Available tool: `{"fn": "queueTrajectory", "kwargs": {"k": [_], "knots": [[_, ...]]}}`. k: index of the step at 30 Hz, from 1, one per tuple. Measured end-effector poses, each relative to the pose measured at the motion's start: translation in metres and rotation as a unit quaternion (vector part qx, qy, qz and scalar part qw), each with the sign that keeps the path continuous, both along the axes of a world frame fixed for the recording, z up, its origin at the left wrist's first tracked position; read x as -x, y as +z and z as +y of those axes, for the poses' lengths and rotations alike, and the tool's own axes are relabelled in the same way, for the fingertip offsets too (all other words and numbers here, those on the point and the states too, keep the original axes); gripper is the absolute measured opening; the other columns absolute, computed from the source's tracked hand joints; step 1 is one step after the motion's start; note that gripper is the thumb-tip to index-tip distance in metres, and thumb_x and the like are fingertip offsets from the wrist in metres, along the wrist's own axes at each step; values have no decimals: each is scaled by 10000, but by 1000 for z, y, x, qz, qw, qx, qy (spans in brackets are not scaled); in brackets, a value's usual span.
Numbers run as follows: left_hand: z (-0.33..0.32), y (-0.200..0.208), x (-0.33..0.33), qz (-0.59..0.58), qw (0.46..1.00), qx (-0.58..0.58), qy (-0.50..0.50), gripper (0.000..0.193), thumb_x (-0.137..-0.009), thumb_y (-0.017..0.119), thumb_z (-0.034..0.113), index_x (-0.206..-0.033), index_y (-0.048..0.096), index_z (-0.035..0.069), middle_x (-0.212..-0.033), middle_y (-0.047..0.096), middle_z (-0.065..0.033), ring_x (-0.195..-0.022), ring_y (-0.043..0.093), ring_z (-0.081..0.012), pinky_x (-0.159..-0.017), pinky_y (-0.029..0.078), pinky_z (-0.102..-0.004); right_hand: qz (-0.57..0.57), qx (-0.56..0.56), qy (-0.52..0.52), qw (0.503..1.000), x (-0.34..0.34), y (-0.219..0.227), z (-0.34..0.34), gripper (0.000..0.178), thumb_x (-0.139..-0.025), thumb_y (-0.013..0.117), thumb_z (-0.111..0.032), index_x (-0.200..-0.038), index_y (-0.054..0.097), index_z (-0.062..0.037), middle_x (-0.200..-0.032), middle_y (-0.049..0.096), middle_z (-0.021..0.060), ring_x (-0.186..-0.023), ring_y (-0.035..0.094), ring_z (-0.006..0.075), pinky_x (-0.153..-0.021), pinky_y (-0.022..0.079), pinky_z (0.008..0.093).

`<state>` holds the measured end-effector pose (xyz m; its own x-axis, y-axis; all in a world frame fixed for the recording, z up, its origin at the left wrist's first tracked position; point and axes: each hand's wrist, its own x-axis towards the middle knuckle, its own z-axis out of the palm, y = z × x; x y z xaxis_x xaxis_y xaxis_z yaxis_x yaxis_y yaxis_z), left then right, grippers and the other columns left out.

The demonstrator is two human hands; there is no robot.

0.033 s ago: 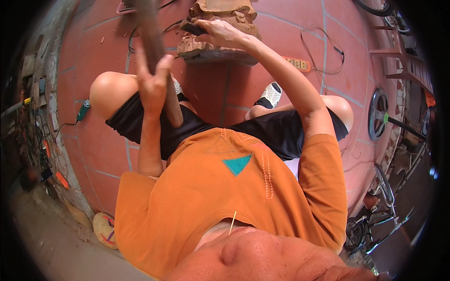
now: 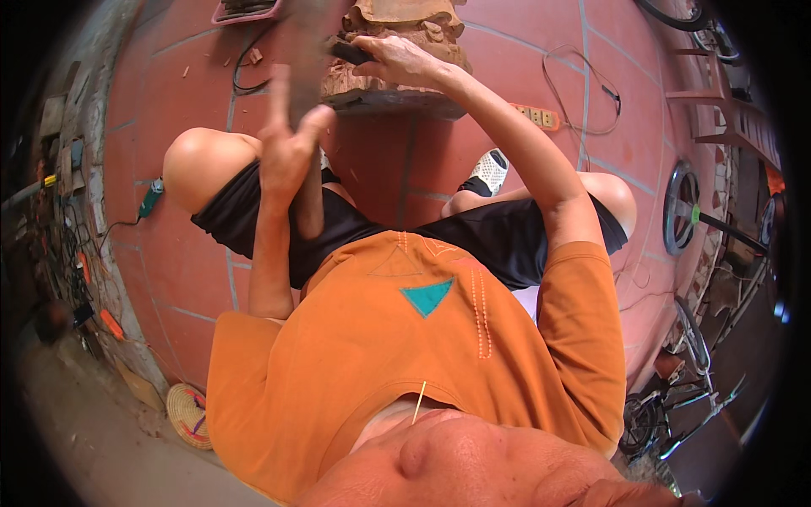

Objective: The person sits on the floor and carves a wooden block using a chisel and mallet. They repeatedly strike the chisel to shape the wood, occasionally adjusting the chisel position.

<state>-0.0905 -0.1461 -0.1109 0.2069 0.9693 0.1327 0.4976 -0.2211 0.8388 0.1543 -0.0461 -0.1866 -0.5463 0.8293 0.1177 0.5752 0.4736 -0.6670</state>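
My left hand [image 2: 285, 160] is closed round a wooden mallet [image 2: 310, 211] shaped like a club. The upper part of the mallet is smeared by motion and reaches close to the chisel. My right hand [image 2: 395, 61] grips a dark chisel [image 2: 348, 51] against the left side of a carved wooden block [image 2: 410, 15]. The chisel's far end is hidden behind the blurred mallet. The block is light brown, with a rough carved surface, and stands on the floor beyond my feet. The top of the block is cut off by the picture's edge.
A pink tray [image 2: 247, 10] with dark tools lies at the far left, near a black cable [image 2: 241, 80] and wood chips. An orange power strip [image 2: 536, 117] lies right of the block. A green power tool [image 2: 151, 198] rests left of my knee. Chairs and wheels stand at the right.
My left hand and the mallet have swung to the right, toward the chisel. More of the pink tray shows. My right hand stays on the chisel in about the same place.
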Motion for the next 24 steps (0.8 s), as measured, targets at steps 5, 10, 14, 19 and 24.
{"fn": "queueTrajectory", "kwargs": {"k": [5,10,14,19,24], "knots": [[3,-5,2,-199,965,169,-21,848,-944,727,161,-1630,250,16,-1134,687,-136,-860,686,-201,-768,558,-277,-7,-5,0,1000,-7,3,6,399,-954,695,-280,-1262,588,-50,-873,691,217,-782,703,349,-720,535,463],[3,7,1,-305,932,192,35,867,-950,722,149,-1640,209,40,-841,638,-52,-565,582,-91,-487,502,-239,91,159,-76,980,-26,-1,11,377,-994,681,-270,-1312,594,-87,-1053,739,84,-886,722,158,-762,597,339],[5,6,4,-329,923,199,33,862,-950,726,148,-1640,218,50,-801,628,-55,-537,580,-102,-481,508,-243,141,185,-129,964,-48,-12,11,384,-1014,677,-289,-1344,586,-114,-1109,714,41,-919,695,131,-815,611,290],[2,11,1,-304,929,210,21,868,-946,727,153,-1641,218,47,-823,634,-48,-558,583,-93,-495,509,-237,78,90,-87,989,-28,7,-5,370,-991,684,-324,-1236,588,-64,-918,725,113,-813,698,210,-782,551,383],[-1,14,-2,-276,943,184,17,860,-943,716,151,-1641,226,48,-876,655,-48,-593,586,-80,-516,511,-227,42,85,-82,992,-26,11,-8,350,-988,706,-327,-1191,600,-63,-953,736,124,-803,709,239,-768,550,409]]}}
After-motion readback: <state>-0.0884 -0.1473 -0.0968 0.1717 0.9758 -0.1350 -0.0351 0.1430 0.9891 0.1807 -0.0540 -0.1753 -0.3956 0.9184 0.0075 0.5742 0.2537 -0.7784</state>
